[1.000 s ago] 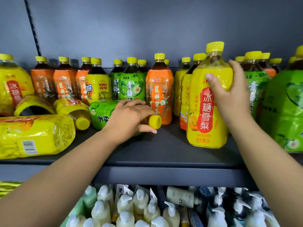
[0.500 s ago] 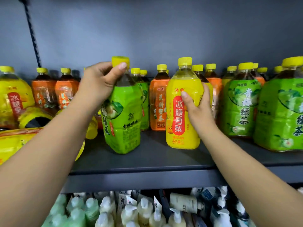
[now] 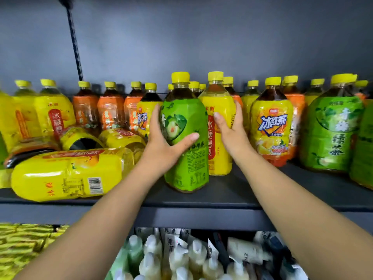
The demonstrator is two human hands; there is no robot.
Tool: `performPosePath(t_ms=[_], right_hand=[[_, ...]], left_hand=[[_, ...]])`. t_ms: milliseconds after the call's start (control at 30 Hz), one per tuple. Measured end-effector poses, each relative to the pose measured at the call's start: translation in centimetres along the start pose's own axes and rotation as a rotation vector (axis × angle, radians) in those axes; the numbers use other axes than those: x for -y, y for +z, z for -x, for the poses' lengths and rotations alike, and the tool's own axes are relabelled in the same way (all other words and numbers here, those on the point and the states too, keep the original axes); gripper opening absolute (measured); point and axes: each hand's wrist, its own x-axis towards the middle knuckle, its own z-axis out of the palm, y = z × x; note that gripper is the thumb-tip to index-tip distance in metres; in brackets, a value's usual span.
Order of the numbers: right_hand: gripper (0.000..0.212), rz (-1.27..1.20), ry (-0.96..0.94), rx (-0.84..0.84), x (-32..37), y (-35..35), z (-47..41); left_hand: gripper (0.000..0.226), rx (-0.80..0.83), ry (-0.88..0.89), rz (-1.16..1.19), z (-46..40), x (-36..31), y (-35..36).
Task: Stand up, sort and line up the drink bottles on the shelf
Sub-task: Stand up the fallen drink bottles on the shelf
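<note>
A green tea bottle (image 3: 187, 138) with a yellow cap stands upright near the front of the dark shelf (image 3: 201, 201). My left hand (image 3: 163, 138) grips its left side, thumb across the label. Just behind and right of it stands a yellow pear-drink bottle (image 3: 219, 102), which my right hand (image 3: 232, 130) holds from the right. Several yellow bottles lie on their sides at the left, the largest one (image 3: 66, 174) at the front edge. Upright orange bottles (image 3: 110, 112) line the back.
An iced-tea bottle (image 3: 272, 126) and big green bottles (image 3: 333, 134) stand at the right. Bare shelf lies in front of them. A lower shelf holds several pump bottles (image 3: 181, 257). A dark wall backs the shelf, with a slotted upright (image 3: 75, 47) at the left.
My left hand lifted the green bottle from lying to upright and slid from its cap down to its body. The yellow bottle moved left with my right hand, ending beside the green one.
</note>
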Motion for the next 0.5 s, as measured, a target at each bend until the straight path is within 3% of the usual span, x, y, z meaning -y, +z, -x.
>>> performPosePath(t_ms=[133, 200, 233, 300, 367, 500], right_hand=[[0.066, 0.175, -0.105, -0.148, 1.3, -0.2, 2.3], [0.065, 0.089, -0.196, -0.15, 2.5, 0.1, 3.9], [0.068, -0.027, -0.178, -0.074, 3.2, 0.4, 4.7], [0.076, -0.228, -0.054, 0.131, 3.6, 1.3, 5.8], [0.077, -0.201, -0.025, 0.264, 3.3, 1.9, 6.3], [0.076, -0.021, -0.069, 0.301, 2.4, 2.2, 5.4]], left_hand=[[0.119, -0.227, -0.105, -0.133, 0.2, 0.3, 0.7], [0.11, -0.319, -0.142, -0.262, 0.4, 0.0, 1.4], [0.102, -0.34, -0.142, -0.25, 0.4, 0.1, 1.6], [0.09, -0.32, -0.14, -0.089, 0.3, 0.7, 1.2], [0.097, -0.211, -0.183, 0.086, 0.5, 1.3, 0.5], [0.068, -0.046, -0.255, 0.229, 1.1, 2.1, 0.4]])
